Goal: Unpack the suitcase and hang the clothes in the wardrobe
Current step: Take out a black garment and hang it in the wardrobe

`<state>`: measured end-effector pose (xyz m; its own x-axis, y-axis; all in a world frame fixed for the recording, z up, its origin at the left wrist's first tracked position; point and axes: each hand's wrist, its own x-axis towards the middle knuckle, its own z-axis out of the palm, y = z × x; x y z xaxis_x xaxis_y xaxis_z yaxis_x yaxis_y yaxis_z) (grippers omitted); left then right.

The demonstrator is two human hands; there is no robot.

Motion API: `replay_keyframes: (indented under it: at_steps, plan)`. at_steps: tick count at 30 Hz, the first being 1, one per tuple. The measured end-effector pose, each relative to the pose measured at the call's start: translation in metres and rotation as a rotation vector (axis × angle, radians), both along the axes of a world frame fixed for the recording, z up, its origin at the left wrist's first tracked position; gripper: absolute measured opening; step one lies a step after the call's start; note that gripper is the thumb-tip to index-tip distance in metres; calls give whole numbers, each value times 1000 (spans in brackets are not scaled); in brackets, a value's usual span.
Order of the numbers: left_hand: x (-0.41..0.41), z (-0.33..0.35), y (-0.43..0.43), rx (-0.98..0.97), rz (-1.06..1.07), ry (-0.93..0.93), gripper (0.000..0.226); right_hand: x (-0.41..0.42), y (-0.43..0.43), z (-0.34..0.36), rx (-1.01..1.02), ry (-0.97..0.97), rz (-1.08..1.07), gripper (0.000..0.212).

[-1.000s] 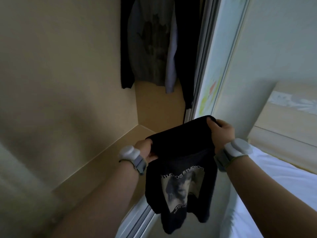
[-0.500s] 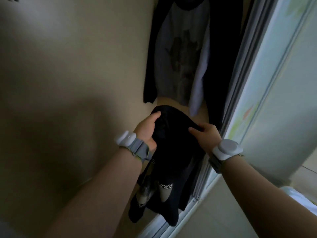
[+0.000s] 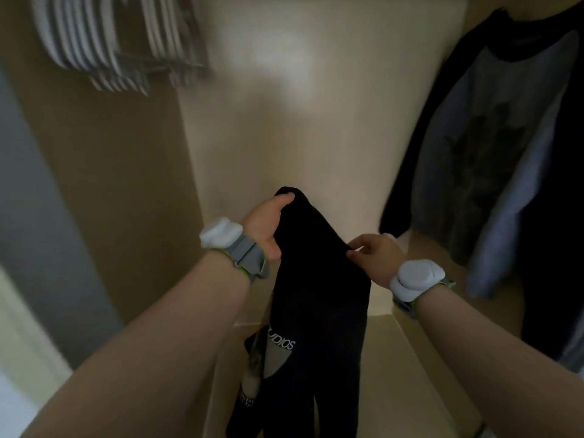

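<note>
A black T-shirt (image 3: pixel 319 298) with a pale print and white lettering hangs folded lengthwise in front of me, inside the wardrobe. My left hand (image 3: pixel 267 226) grips its top edge, thumb over the cloth. My right hand (image 3: pixel 376 254) pinches the same edge a little lower and to the right. A bunch of empty white hangers (image 3: pixel 107 42) hangs blurred at the upper left. A grey-and-black raglan shirt (image 3: pixel 502 147) hangs at the right.
The beige back wall of the wardrobe (image 3: pixel 300 121) fills the middle. Its brown side panel (image 3: pixel 110 184) stands at the left. The wardrobe floor (image 3: pixel 404 374) lies below the T-shirt. More dark clothes hang at the far right edge.
My view has swung left and up, bringing the white hangers into sight. Both hands keep hold of the black T-shirt, which now hangs deeper inside the wardrobe.
</note>
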<state>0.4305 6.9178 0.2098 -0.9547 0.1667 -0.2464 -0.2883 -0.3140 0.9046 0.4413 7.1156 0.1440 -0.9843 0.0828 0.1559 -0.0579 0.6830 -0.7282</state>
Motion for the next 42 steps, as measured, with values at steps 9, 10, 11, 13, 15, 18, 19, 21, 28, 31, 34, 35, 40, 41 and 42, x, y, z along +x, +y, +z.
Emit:
replay_keyframes:
  at_steps: [9,10,11,13,15,18,19,21,28,31,34,35,40,41,42]
  plan:
    - [37,68,-32,-127,332,37,28,-18,-54,108,-178,90,522,17]
    - [43,79,-36,-151,369,40,30,-20,-65,122,-188,126,548,17]
    - [44,87,-41,-178,388,48,32,-21,-75,134,-199,169,561,17]
    - [49,104,-52,-215,476,84,27,-22,-95,159,-235,246,602,17]
    - [52,114,-61,-193,540,73,26,-22,-110,179,-283,312,589,21]
    - [60,125,-76,-216,593,109,42,-26,-130,210,-337,409,585,29]
    - [64,129,-79,-221,617,148,46,-27,-136,218,-341,422,592,34]
    - [68,138,-85,-198,647,206,48,-29,-148,237,-351,418,614,45]
    - [80,162,-100,-201,671,280,42,-36,-191,289,-332,237,560,48]
    - [81,165,-107,-164,665,281,43,-39,-196,293,-247,278,546,44]
    - [81,165,-115,-156,645,299,43,-39,-197,291,-349,374,552,50]
    - [79,164,-115,-160,638,299,43,-38,-195,291,-397,407,547,47]
    - [63,159,-117,-174,586,293,45,-35,-192,284,-708,402,555,23]
    - [60,159,-118,-184,577,280,47,-33,-193,282,-790,363,583,21]
    - [56,158,-117,-192,554,260,49,-31,-191,280,-837,337,599,18]
